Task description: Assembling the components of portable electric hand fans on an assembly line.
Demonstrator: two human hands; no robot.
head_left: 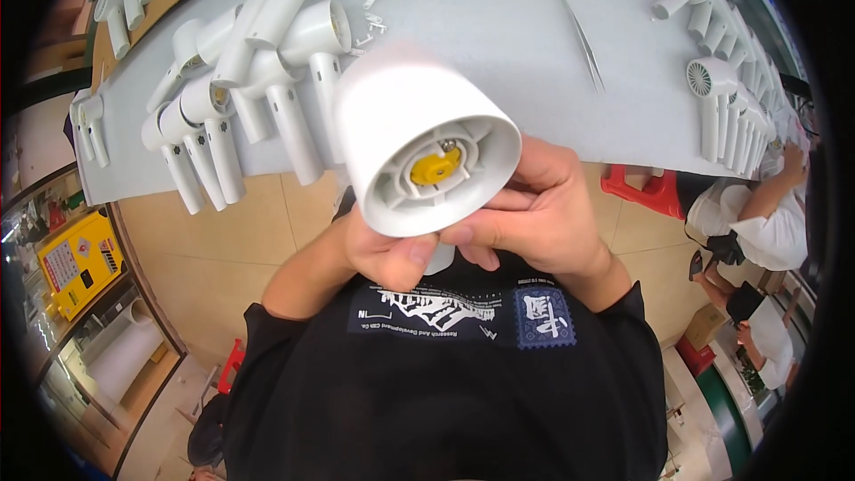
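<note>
Item: white hair-dryer housing, held up close before the chest, open end toward the camera, a yellow part seated at its centre among thin ribs.
Holding: left hand clasps the lower rim, thumb pressed on the edge; right hand wraps the right side, fingers curled onto the rim.
Handling: judged light, rigid moulded plastic, smooth and probably slippery; inner ribs look breakable. Best gripped on the outer wall or rim.
Nearby: more white dryer bodies far left, another row far right, tweezers on the grey table.
</note>
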